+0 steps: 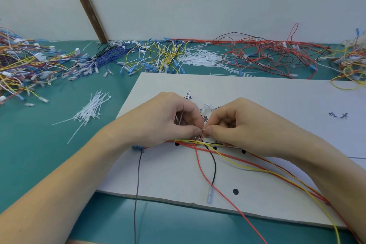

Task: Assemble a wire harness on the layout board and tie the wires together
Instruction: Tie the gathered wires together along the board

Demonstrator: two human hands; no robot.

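We see left hand (172,117) and right hand (235,123) both pinching white cable tie (203,129) over bundled wires (190,141) on layout board (257,93). Loose ties (89,113) lie on green bench (39,144), left of board.

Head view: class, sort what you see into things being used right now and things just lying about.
In use:
left hand
right hand
cable tie, pinched by both
wires on the board
layout board

Lying about:
loose cable ties
wire piles by the wall
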